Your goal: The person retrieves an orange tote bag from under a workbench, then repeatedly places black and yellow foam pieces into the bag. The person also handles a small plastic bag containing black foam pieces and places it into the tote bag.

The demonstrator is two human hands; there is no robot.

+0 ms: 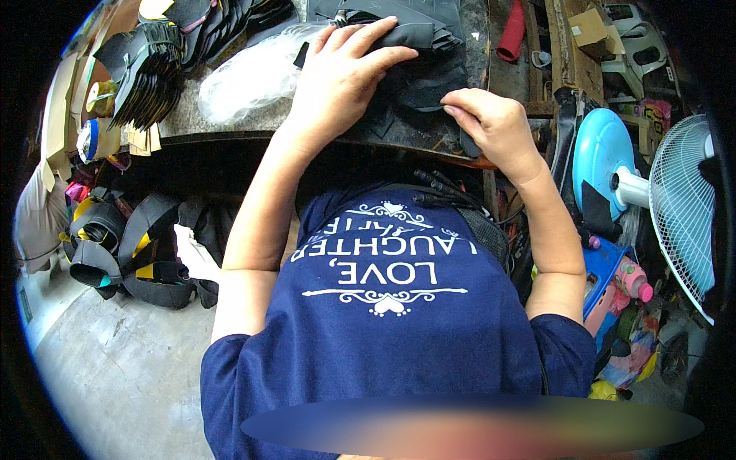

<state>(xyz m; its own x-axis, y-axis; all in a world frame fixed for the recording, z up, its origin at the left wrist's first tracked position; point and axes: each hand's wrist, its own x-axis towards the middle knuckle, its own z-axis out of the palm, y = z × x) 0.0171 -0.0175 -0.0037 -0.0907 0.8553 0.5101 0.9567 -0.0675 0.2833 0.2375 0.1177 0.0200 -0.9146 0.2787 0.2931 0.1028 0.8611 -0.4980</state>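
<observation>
My left hand (341, 77) lies with fingers spread over a pile of dark, flat cut pieces (422, 36) on the worktable. Its fingertips rest on the pile's upper pieces. To the right, the thumb and forefinger of my right hand (494, 126) are pinched together beside a loose black piece (423, 98). What sits between those fingertips is too small and dark to make out. A crumpled clear plastic bag (249, 77) lies against the left side of my left wrist.
Stacks of curved black pieces (149, 73) fill the table's far left, near a thread spool (101, 100). Black looped bands (157, 253) hang below. On the right stand a blue-backed fan (602, 165), a blue basket (606, 280) with a pink bottle (632, 277), and a red roll (510, 32).
</observation>
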